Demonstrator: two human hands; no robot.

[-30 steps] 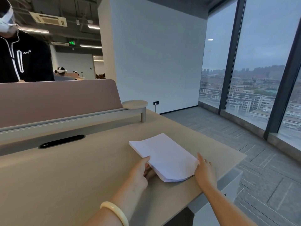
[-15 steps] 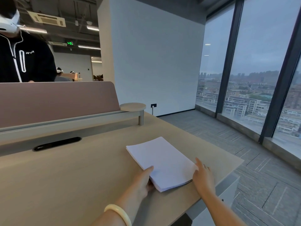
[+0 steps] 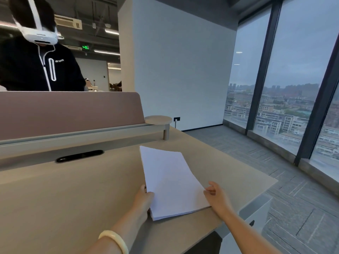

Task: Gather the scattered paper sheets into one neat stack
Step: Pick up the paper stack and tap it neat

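A stack of white paper sheets (image 3: 170,182) lies on the light wooden desk (image 3: 73,195), near its right corner, its long side running away from me. My left hand (image 3: 144,197) grips the stack's near left edge, thumb on top and fingers under it. My right hand (image 3: 215,196) holds the near right edge with curled fingers, thumb on the top sheet. The far end of the stack bows slightly upward. No loose sheets show elsewhere on the desk.
A pink divider panel (image 3: 69,110) and a grey rail run along the desk's back, with a black cable slot (image 3: 79,155) and a small round shelf (image 3: 158,120). A person in a black jacket (image 3: 36,66) stands behind the divider. The desk's right edge drops to carpeted floor by the windows.
The stack has turned from a diagonal lie to nearly lengthwise away from me. Both hands shifted along its near end, and my right hand went from flat beside it to gripping its edge.
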